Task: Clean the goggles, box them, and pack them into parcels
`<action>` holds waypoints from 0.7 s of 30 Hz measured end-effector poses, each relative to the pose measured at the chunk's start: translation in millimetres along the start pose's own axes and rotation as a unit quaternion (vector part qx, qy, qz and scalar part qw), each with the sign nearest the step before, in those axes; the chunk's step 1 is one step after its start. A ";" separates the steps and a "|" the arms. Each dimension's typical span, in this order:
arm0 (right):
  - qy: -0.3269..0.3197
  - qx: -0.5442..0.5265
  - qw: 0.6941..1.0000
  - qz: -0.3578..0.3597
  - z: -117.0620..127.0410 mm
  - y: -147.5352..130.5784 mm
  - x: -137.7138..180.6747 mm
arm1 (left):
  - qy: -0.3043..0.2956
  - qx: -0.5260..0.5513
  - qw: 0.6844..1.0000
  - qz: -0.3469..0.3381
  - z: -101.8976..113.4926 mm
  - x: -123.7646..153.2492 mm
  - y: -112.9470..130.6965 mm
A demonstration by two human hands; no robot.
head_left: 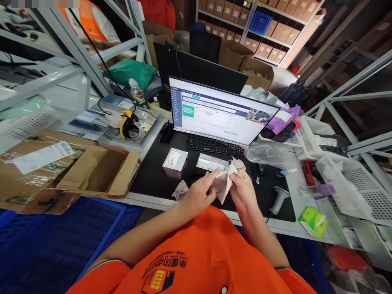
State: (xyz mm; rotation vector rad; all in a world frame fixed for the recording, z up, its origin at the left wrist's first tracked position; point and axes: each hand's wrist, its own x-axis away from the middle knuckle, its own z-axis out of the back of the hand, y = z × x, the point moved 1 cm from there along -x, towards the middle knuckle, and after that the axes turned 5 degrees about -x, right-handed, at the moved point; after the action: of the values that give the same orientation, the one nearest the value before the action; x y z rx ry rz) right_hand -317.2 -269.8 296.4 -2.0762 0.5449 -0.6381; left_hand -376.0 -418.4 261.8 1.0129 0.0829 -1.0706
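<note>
Both my hands are closed on a pale beige cloth (pixel 225 181) over the front of the black desk mat. My left hand (pixel 202 191) grips its left side, and my right hand (pixel 244 188) pinches the upper right part between thumb and fingers. Whether the cloth is a flat piece or a small pouch, I cannot tell. Another pale crumpled piece (pixel 180 190) lies left of my left hand. Just beyond my hands is an open shallow white box (pixel 211 161) with a printed label, partly hidden. A closed silvery-white box (pixel 175 163) with a label stands to its left.
Behind the boxes are a keyboard (pixel 214 143) and a lit monitor (pixel 223 110). An open cardboard box (pixel 94 173) and a tape dispenser (pixel 130 124) are at left. On the right lie a barcode scanner (pixel 279 200), a green tissue pack (pixel 314 221) and white baskets (pixel 346 188).
</note>
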 end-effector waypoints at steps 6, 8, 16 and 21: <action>0.028 0.052 0.997 0.055 30.6 0.4 2.0 | 0.028 0.012 1.000 0.002 7.2 -2.1 -15.8; 0.072 0.134 0.978 0.139 44.1 -14.3 9.5 | 0.019 0.024 0.999 0.017 13.6 -2.7 -21.9; -0.119 0.480 0.833 0.249 47.8 -49.6 21.5 | -0.139 -0.005 0.990 -0.008 22.5 -16.9 -17.9; -0.258 0.457 0.849 0.063 51.9 -27.6 13.7 | -0.054 -0.049 0.997 0.033 23.9 -17.6 -16.8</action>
State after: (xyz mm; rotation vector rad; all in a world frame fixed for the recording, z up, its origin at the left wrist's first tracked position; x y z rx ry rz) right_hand -270.6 -231.5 297.5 -1.1936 0.0186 -0.1602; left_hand -407.3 -425.2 273.6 0.8624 0.0152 -1.0492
